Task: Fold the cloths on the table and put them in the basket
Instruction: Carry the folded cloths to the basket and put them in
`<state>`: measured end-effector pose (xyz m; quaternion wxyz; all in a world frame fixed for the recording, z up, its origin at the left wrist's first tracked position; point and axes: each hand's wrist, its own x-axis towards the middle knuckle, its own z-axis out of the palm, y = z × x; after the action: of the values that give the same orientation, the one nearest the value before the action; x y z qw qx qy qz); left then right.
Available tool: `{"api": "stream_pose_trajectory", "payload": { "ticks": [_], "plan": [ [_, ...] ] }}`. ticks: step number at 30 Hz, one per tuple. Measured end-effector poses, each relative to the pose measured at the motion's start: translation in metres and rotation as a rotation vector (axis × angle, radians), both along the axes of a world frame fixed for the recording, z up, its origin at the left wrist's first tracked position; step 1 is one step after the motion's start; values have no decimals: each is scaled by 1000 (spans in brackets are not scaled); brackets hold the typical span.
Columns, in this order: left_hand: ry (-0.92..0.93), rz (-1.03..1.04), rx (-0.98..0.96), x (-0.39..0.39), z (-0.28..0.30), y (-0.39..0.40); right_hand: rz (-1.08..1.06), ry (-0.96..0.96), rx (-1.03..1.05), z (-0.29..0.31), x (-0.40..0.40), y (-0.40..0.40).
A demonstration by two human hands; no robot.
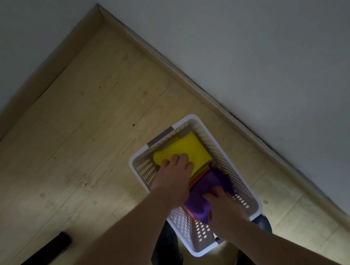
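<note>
The white perforated basket [145, 170] sits on the wooden floor [70, 147], and both hands reach into it. At the basket's far end the left hand [174, 177] lies flat, fingers spread, pressing on the folded yellow cloth [185, 147]. At its near end the right hand [221, 204] curls its fingers into the purple cloth [208, 183], seemingly bunching it, though the dim light makes the grip hard to judge. A thin orange edge [195, 180] shows between the two cloths. These cloths look light, soft and limp; they would likely slump if pinched at one corner, so supporting a folded edge with a flat palm should keep the folds.
</note>
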<state>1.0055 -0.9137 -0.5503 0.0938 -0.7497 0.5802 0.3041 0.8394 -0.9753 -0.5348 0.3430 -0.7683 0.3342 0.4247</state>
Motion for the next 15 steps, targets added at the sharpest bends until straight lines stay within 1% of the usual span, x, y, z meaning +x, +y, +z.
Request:
{"api": "stream_pose_trajectory", "payload": {
  "ticks": [2, 5, 6, 8, 11, 12, 15],
  "plan": [
    [-12, 15, -23, -7, 0, 4, 1, 0, 22, -3, -3, 1],
    [-42, -23, -119, -17, 2, 8, -6, -22, 32, -5, -9, 4],
    [-40, -40, -124, -19, 2, 9, -11, -30, 33, -6, -10, 4],
    [-25, -30, -38, -19, -3, 14, -10, -42, 33, -6, -12, 3],
    [35, 118, 117, -13, -11, 23, 14, -43, 50, -3, -12, 1],
    [62, 153, 139, -11, -14, 25, 26, -43, 60, -3, -11, 0],
    [110, 156, 182, -5, -11, 23, 50, -39, 77, 2, -7, -4]
  ]
}}
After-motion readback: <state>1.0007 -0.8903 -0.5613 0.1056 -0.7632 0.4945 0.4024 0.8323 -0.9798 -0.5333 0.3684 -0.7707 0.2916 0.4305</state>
